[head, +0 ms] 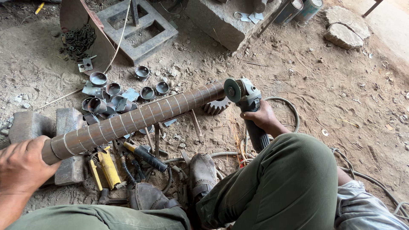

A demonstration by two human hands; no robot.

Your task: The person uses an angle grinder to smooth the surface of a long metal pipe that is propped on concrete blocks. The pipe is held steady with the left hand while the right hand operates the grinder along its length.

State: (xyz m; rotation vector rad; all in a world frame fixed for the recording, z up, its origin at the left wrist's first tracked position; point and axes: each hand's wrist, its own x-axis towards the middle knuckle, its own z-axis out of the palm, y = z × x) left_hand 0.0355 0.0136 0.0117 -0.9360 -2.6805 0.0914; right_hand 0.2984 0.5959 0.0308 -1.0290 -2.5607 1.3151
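My left hand grips the near end of a long rusty steel pipe marked with pale rings along its length. The pipe slants up to the right and rests on a metal block. My right hand holds a grey angle grinder by its body. The grinder's disc meets the pipe's far end, and sparks fall below it. My knees and dusty shoes are at the bottom of the view.
Several short cut pipe rings lie on the dirt behind the pipe. A gear, yellow-handled tools, a welding holder, cables, a square steel frame, a stone block and cans surround me.
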